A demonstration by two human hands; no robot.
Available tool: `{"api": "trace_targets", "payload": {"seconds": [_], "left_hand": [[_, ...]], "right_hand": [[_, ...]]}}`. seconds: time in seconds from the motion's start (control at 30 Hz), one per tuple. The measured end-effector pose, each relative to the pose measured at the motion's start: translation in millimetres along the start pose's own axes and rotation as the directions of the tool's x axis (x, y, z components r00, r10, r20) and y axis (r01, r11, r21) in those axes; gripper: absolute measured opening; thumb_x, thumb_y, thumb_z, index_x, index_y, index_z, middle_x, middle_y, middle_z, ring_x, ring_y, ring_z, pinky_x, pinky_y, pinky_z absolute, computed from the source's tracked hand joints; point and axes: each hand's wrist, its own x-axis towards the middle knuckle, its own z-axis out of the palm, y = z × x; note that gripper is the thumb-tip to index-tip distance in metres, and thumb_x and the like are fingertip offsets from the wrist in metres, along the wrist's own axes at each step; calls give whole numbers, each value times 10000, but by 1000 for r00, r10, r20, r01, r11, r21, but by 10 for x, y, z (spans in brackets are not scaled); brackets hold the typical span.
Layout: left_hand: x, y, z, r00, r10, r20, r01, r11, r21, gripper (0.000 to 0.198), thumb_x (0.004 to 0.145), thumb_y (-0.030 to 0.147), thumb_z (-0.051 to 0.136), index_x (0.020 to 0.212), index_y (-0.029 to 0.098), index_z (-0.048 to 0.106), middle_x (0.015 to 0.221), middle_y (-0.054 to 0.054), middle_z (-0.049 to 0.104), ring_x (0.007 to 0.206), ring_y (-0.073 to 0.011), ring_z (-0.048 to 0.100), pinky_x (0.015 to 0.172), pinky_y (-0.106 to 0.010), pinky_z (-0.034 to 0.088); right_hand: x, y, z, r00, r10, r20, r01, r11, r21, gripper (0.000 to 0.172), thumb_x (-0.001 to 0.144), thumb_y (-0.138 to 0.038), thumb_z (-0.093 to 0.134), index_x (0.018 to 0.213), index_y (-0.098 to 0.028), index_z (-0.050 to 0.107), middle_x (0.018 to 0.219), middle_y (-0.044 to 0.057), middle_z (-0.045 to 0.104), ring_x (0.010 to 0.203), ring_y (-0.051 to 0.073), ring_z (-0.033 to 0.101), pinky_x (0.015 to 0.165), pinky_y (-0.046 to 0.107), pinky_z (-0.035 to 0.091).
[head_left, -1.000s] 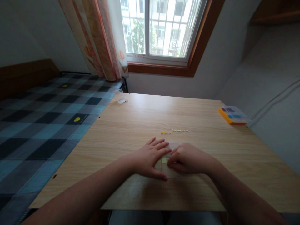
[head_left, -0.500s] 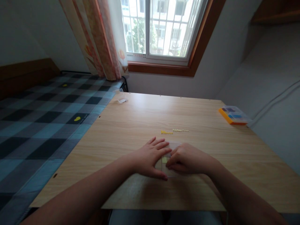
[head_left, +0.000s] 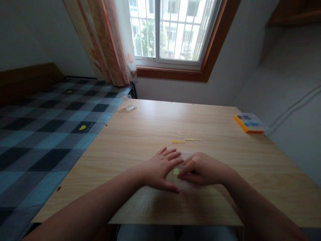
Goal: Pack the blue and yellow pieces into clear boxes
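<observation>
A clear, flat plastic piece lies on the wooden table between my hands, with a small pale yellow-green patch on it. My left hand rests spread at its left edge, fingers apart and holding nothing. Bent fingers of my right hand are pressed together over the clear piece, beside the patch; whatever they hold, if anything, is hidden. Just beyond my hands are a short row of tiny yellow pieces and a row of tiny cream pieces.
At the table's far left corner stands an open clear box. An orange case with a clear lid sits at the far right edge. A bed with a checked cover adjoins the table on the left.
My right hand has shifted very slightly over the clear piece, its fingers still bent together. My left hand stays where it was.
</observation>
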Motion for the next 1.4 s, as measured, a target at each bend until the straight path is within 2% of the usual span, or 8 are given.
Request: {"api": "trace_targets", "payload": {"seconds": [0.1, 0.2, 0.27, 0.37, 0.57, 0.77, 1.0, 1.4], "left_hand": [[2, 22, -20, 1000, -16, 8, 16, 1000, 7, 1013, 767, 763, 689, 1566, 199, 424, 1649, -201, 343, 1524, -435, 291, 1248, -644, 123], [9, 46, -43, 999, -38, 23, 38, 999, 18, 1010, 761, 776, 684, 1551, 192, 448, 1647, -203, 345, 1529, -431, 282, 1248, -646, 124], [13, 58, -58, 998, -45, 33, 44, 999, 23, 1017, 755, 781, 686, 1551, 194, 448, 1646, -199, 349, 1532, -426, 280, 1249, -646, 122], [14, 64, -78, 997, -58, 50, 56, 998, 27, 1018, 756, 777, 687, 1552, 190, 448, 1643, -200, 355, 1529, -428, 286, 1248, -651, 124], [4, 39, -78, 997, -55, 46, 53, 998, 39, 1010, 754, 785, 678, 1556, 218, 443, 1644, -189, 361, 1528, -422, 294, 1247, -652, 136], [-2, 38, -74, 997, -56, 44, 55, 998, 31, 1013, 752, 790, 678, 1554, 217, 445, 1646, -194, 352, 1529, -423, 291, 1244, -657, 138], [11, 61, -109, 995, -74, 66, 72, 997, 24, 1036, 744, 793, 687, 1556, 196, 449, 1645, -199, 348, 1530, -435, 281, 1243, -667, 136], [-11, 46, -87, 997, -63, 43, 63, 998, 17, 1073, 722, 842, 672, 1555, 203, 452, 1645, -193, 353, 1526, -441, 285, 1252, -655, 120]], "right_hand": [[-109, 211, -122, 952, -21, -305, 29, 999, 23, 175, 942, -216, 630, 971, -213, 802, 675, -5, 668, 566, 107, 542, 572, 246, 386], [-193, 504, -200, 752, 77, -654, -134, 990, -36, 158, 947, -264, 649, 949, -207, 796, 672, 3, 667, 559, 127, 522, 555, 268, 389], [-205, 694, -195, 611, 105, -785, -244, 968, -60, 174, 947, -299, 645, 957, -208, 793, 707, 21, 684, 609, 158, 546, 603, 299, 427], [-159, 921, -115, 531, 105, -841, -349, 931, -104, 220, 952, -323, 612, 977, -213, 800, 805, 61, 724, 799, 225, 628, 793, 383, 486], [-12, 1140, 79, 553, 210, -806, -464, 881, -89, 295, 958, -325, 550, 1038, -221, 814, 1126, 122, 724, 1130, 286, 615, 1053, 486, 440], [38, 1131, 165, 674, 323, -664, -531, 837, -132, 312, 979, -360, 538, 1070, -278, 825, 1503, 113, 555, 1506, 372, 310, 1192, 653, 230], [60, 1101, 159, 722, 410, -558, -570, 809, -145, 372, 1044, -438, 460, 1137, -345, 808, 1651, 50, 385, 1572, 382, 156, 1194, 712, 126], [63, 1071, 146, 727, 404, -555, -580, 795, -180, 488, 1094, -439, 300, 1269, -348, 747, 1666, 72, 355, 1574, 367, 166, 1199, 698, 144]]}}
